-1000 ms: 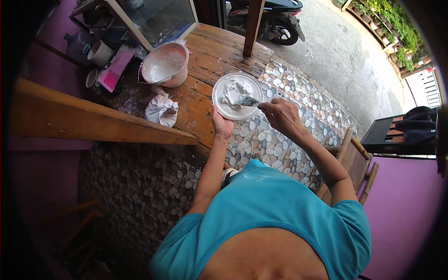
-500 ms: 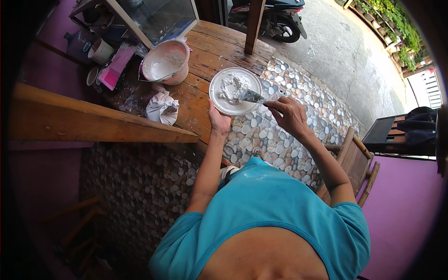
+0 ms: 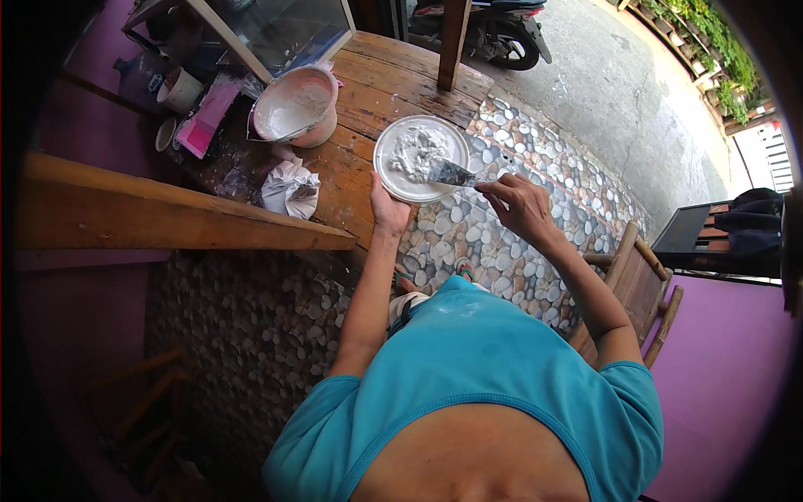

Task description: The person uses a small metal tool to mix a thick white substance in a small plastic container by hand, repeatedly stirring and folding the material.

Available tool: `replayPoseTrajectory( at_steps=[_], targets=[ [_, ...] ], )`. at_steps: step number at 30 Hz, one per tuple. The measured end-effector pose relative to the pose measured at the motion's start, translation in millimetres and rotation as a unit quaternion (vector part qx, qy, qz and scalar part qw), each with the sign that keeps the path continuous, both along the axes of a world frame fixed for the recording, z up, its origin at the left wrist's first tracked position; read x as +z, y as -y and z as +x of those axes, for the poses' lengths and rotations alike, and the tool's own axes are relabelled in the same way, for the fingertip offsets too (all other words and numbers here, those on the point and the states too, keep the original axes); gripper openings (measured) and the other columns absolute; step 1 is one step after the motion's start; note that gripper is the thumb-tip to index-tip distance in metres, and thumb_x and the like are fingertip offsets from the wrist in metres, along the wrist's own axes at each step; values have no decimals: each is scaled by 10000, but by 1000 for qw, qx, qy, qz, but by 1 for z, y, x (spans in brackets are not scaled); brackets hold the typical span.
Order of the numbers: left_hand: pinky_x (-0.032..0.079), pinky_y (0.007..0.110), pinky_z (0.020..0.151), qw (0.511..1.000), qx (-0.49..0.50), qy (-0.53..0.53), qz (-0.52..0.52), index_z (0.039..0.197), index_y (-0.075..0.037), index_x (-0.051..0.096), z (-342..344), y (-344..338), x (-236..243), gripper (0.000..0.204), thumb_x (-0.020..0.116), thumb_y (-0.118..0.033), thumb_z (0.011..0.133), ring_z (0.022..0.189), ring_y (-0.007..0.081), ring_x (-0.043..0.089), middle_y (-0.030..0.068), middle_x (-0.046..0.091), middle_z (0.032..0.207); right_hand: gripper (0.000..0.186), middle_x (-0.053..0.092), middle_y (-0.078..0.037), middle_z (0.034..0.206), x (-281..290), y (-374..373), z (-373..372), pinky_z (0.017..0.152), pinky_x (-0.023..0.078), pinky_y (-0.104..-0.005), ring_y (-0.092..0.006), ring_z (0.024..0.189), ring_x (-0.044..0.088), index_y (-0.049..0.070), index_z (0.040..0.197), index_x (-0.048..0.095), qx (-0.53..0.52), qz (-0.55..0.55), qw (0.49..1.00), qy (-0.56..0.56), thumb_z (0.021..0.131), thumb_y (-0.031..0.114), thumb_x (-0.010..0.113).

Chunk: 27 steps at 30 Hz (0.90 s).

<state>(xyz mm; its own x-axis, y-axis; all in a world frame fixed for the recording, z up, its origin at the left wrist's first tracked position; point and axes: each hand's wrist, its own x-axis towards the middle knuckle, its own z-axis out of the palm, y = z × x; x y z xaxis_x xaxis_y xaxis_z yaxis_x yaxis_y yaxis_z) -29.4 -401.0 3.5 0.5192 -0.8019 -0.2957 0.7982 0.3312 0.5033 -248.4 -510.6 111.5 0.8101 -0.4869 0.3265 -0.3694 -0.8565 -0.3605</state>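
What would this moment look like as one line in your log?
left hand: holds round white plate | right hand: holds putty knife in white paste | nearby: bucket, wooden table

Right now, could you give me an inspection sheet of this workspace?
Surface: worn wooden table, stained, beside a pebble-patterned floor.
Job's things: round white plate with a heap of white paste; putty knife with its blade on the plate.
Clutter: white bucket holding white mix, crumpled white bag, pink packet, small cups.
Grippers: left hand holds the plate from below; right hand grips the knife handle.
Cables: nothing seen.
Surroundings: glass-fronted case, wooden post, parked scooter, wooden chair, purple walls.
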Motion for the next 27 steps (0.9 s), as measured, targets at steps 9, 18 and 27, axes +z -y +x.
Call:
replayPoseTrajectory(
  at_steps=[9,18,27],
  targets=[
    [309,485,1080,1000,-12,5,0,1437,-79,267,12,-10,-6,609,201,-495,996,1327,293,346,124,336,1454,183,673,-62,681,59,32,17,524,449,-345,-235,584,633,193,1015,694,-27,87,988,-121,871,271,612],
    [286,449,1104,1000,-13,-1,12,1430,-53,269,6,-22,-1,584,206,-453,1009,1336,281,336,129,336,1453,301,625,-35,590,33,110,2,402,401,-216,-69,436,524,16,970,675,12,465,863,-198,933,283,540],
    [331,449,1078,995,-98,9,27,1401,-26,310,0,-29,1,561,239,-425,1013,1291,282,397,154,388,1410,290,568,30,606,-31,124,-3,391,310,-191,-24,445,423,64,964,679,16,597,785,-163,925,334,576]
  ],
)
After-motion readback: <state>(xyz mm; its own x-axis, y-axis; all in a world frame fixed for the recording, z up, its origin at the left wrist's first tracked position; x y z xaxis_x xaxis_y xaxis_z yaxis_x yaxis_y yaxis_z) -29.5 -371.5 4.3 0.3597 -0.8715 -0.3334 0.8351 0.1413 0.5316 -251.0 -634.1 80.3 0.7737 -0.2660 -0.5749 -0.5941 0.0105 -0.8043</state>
